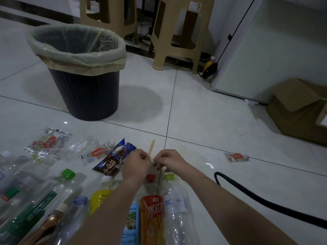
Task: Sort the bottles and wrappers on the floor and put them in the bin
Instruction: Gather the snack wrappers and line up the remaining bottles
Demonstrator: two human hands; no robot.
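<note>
Left hand [137,160] pinches stick [152,147] — it rises above fingertips; right hand [169,159] fingers pressed together on something unclear, just beside.

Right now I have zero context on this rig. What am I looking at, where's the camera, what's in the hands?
There is no robot here. One wide-angle camera sits on a person's head and looks forward and down, so the two bare forearms reach in from the bottom edge.

The left hand pinches a thin wooden stick that points up. The right hand is closed on something small right beside it; what it is cannot be made out.

On the white tiled floor lie empty plastic bottles near the person and clear snack wrappers further left, next to a dark blue wrapper. One small wrapper lies apart on the right.

The black bin, lined with a pale bag, stands ahead on the left. As far as its inside shows, it looks empty.
</note>
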